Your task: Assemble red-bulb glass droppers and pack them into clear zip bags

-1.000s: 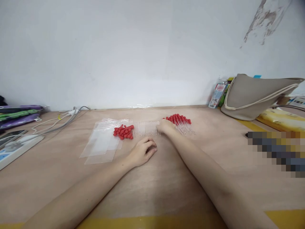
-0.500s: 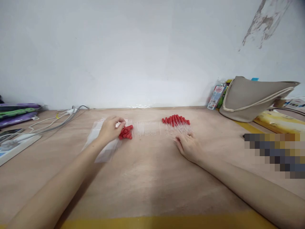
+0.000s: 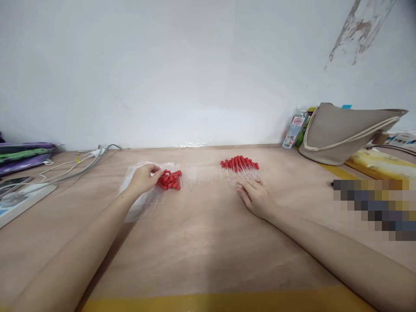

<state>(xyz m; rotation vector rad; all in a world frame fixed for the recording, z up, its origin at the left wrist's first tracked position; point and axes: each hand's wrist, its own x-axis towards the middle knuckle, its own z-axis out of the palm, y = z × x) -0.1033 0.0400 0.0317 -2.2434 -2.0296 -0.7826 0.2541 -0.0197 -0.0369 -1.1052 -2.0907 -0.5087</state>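
Observation:
My left hand (image 3: 142, 179) rests on clear plastic bags (image 3: 143, 201), its fingers pinched at the left edge of a small heap of loose red rubber bulbs (image 3: 170, 179). What they pinch is too small to name. To the right of the heap lies a row of clear glass tubes (image 3: 199, 175). Further right is a row of droppers with red bulbs fitted (image 3: 241, 167). My right hand (image 3: 257, 197) lies flat on the wooden table (image 3: 208, 242) just in front of those droppers, fingers spread and touching their glass tips.
A beige bag (image 3: 344, 130) and a small packet (image 3: 294, 128) stand at the back right by the wall, with yellow packaging (image 3: 373, 164) beside them. Cables (image 3: 78, 167), a power strip (image 3: 22, 199) and purple and green items (image 3: 22, 156) lie at the left.
My left hand went from the table's middle to the red bulb heap and now pinches at its edge. My right hand drew back from the tubes and lies flat before the assembled droppers.

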